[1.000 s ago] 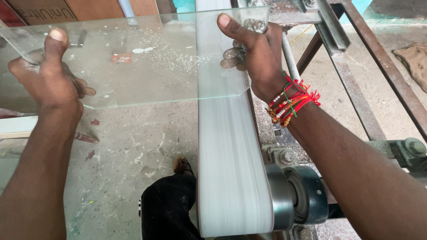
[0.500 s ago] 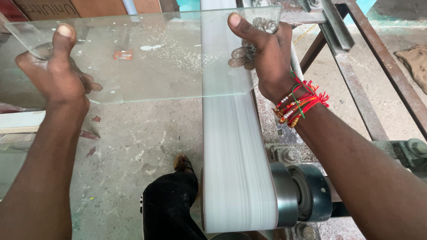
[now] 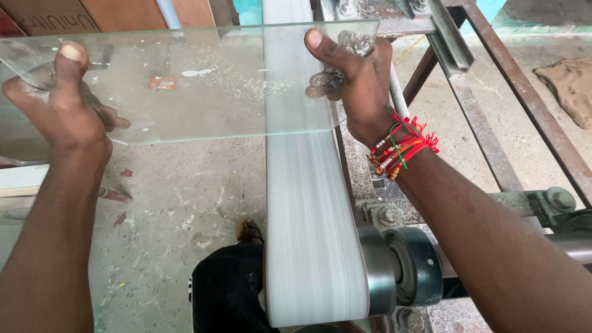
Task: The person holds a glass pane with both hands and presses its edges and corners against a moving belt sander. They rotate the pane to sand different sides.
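Brown cardboard box (image 3: 46, 15) with dark print, flat-faced, at top left corner behind the glass. Small red-orange rectangular label (image 3: 163, 82) lower, seen through the pane.

Both hands have slid the glass pane (image 3: 203, 86) slightly rightward across the sanding belt (image 3: 308, 209).

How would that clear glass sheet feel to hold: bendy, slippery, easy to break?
The glass sheet looks stiff: it spans flat between the left hand and right hand without sagging. Its smooth surface is probably slippery, which may be why both thumbs clamp over the top. It is likely fragile, and its thin edges look sharp.
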